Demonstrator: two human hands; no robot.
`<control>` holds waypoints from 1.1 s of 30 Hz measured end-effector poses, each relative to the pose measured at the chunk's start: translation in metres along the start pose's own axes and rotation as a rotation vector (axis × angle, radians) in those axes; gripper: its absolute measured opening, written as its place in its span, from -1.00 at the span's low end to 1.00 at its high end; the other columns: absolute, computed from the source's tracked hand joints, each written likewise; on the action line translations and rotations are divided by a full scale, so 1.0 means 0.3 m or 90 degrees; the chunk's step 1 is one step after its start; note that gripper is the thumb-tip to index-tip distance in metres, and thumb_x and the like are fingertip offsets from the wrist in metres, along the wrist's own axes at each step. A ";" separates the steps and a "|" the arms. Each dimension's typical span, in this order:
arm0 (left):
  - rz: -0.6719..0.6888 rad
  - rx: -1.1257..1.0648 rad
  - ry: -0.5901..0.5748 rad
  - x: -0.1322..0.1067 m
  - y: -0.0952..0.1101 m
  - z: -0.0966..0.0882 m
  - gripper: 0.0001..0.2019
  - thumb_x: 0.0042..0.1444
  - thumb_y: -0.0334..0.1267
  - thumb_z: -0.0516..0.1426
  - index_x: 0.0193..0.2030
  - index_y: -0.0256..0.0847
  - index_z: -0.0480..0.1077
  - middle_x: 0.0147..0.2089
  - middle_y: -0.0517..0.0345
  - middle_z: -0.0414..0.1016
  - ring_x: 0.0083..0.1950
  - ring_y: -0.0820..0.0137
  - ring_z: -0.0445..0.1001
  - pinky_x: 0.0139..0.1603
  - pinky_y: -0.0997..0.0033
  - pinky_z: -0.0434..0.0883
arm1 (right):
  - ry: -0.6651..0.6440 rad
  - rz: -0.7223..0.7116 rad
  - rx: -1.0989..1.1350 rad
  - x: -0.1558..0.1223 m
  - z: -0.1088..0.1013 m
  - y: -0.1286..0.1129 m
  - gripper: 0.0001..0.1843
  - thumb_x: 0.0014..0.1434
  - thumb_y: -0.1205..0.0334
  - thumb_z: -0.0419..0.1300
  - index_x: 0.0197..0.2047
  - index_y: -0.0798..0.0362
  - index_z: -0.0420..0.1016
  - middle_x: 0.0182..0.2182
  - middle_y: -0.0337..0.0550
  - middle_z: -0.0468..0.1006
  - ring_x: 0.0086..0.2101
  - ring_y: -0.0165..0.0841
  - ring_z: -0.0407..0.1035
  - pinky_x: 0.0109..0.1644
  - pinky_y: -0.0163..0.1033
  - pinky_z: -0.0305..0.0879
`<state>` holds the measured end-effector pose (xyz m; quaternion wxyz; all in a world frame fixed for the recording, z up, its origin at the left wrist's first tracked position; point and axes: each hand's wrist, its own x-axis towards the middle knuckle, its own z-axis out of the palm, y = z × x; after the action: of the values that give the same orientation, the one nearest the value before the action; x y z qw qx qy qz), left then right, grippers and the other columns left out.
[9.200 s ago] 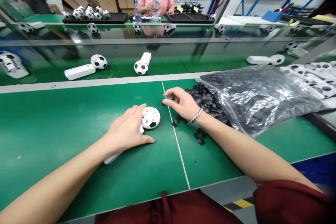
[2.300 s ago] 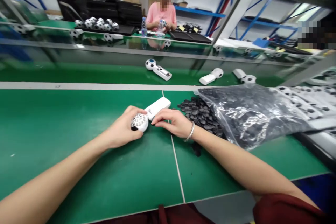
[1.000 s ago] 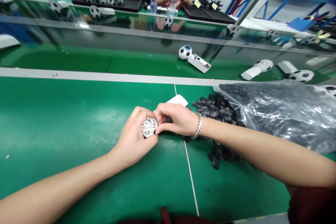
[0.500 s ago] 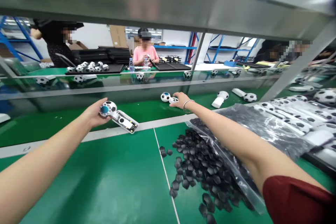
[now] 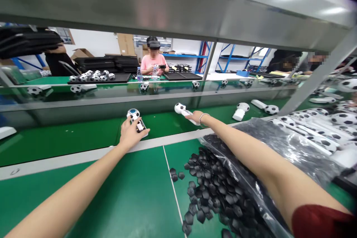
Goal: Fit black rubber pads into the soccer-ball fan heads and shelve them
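Note:
My left hand (image 5: 130,134) is closed round the handle of a handheld device with a soccer-ball head (image 5: 133,113), at the green conveyor belt's near edge. Its ball head has a blue disc on top, and the handle's open inside shows beside my thumb. Farther right, my right hand (image 5: 195,116) grips the handle of a second soccer-ball device (image 5: 180,108), whose head points left over the belt. Below my right forearm, a heap of black pentagon pieces (image 5: 214,182) spills from a clear plastic bag (image 5: 259,148).
More soccer-ball devices lie on the belt, one (image 5: 241,111) to the right of my right hand. Many white parts (image 5: 320,130) are stacked at the right. A metal shelf beam (image 5: 178,7) runs overhead. Across the belt sits a person in pink (image 5: 154,59).
My left hand has moved right with its device, its fingers now round the handle instead of the ball. My right hand has shifted slightly right and down along with the second device.

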<state>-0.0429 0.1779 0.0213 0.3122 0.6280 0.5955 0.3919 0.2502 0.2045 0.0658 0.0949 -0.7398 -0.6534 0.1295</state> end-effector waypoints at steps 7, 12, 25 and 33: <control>-0.053 -0.293 -0.178 -0.308 0.187 0.015 -0.51 0.08 0.10 -0.03 -0.02 -0.25 0.27 0.01 -0.13 0.39 -0.01 0.23 0.40 -0.04 0.23 0.36 | -0.252 -0.213 0.296 -0.437 0.055 -0.222 -0.47 0.23 -0.10 -0.14 -0.07 0.15 0.40 -0.24 -0.05 0.52 -0.39 -0.47 0.39 -0.42 -0.43 0.27; -0.139 -0.291 -0.204 -0.458 0.237 -0.109 -0.67 -0.02 -0.09 0.12 -0.17 -0.27 0.32 -0.21 0.01 0.45 -0.34 0.36 0.44 -0.28 0.34 0.39 | -0.267 -0.378 0.282 -0.540 0.066 -0.234 -0.60 0.24 0.05 -0.07 -0.11 0.16 0.42 -0.18 -0.06 0.50 -0.29 -0.43 0.40 -0.27 -0.36 0.29; 0.142 0.394 -0.277 -0.706 0.107 -0.115 -0.47 -0.01 -0.12 0.06 0.13 -0.23 0.17 0.01 -0.05 0.34 0.05 0.11 0.29 0.00 0.15 0.29 | -0.037 -0.354 -0.085 -0.568 0.253 -0.166 -0.80 0.15 0.29 0.07 -0.24 0.06 0.52 -0.21 -0.01 0.47 -0.19 -0.24 0.36 -0.18 -0.25 0.23; 0.172 0.465 -0.320 -0.734 0.121 -0.104 -0.43 0.05 -0.11 0.02 0.20 -0.22 0.06 0.08 -0.03 0.29 0.06 0.14 0.25 0.03 0.14 0.27 | -0.104 -0.282 -0.006 -0.526 0.235 -0.145 -0.94 0.00 0.36 0.23 -0.38 0.11 0.43 -0.44 -0.20 0.51 -0.43 -0.45 0.36 -0.35 -0.38 0.23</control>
<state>-0.0480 -0.0464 0.0414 0.1514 0.8441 0.5135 0.0293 0.1692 0.0516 0.0232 0.0645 -0.5659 -0.8059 0.1616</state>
